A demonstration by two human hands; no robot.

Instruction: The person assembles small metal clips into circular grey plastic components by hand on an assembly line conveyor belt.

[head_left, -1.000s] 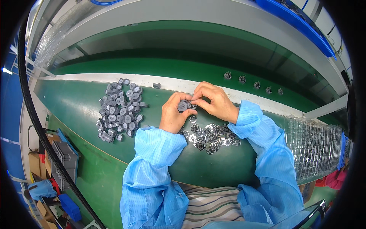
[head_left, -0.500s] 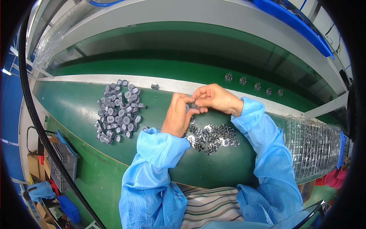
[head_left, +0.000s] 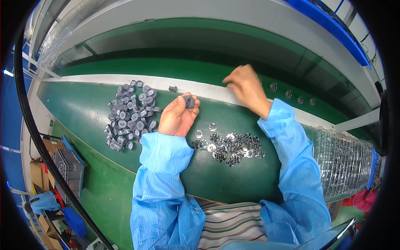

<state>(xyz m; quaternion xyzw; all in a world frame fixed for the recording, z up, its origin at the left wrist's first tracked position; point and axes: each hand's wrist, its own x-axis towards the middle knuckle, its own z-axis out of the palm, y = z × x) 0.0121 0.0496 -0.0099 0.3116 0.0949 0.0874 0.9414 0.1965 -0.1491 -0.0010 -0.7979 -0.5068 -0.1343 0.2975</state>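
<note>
Both hands have parted since the earlier frame: the left hand (head_left: 177, 121) has drawn back, palm turned up, while the right hand (head_left: 246, 88) has swung out beyond the white rail (head_left: 206, 90); the left pinches a dark gray part (head_left: 190, 102) between thumb and fingertips, raised above the table (head_left: 233, 179), a grip that probably leaves its face exposed and easy to turn; the right's fingers are bent and drawn in together, blurred, so I cannot tell whether they pinch anything; just beside them, on the green strip (head_left: 187, 68) behind the rail, a row of metal pieces (head_left: 288, 94) stands spaced out, perhaps so each can be handled singly; the gray pile (head_left: 132, 125) lies to the left and the shiny metal pile (head_left: 239, 146) between the blue sleeves (head_left: 166, 154), likely to keep the kinds sorted and within reach; one loose gray piece (head_left: 173, 88) sits at the rail, for no reason the view shows.
</note>
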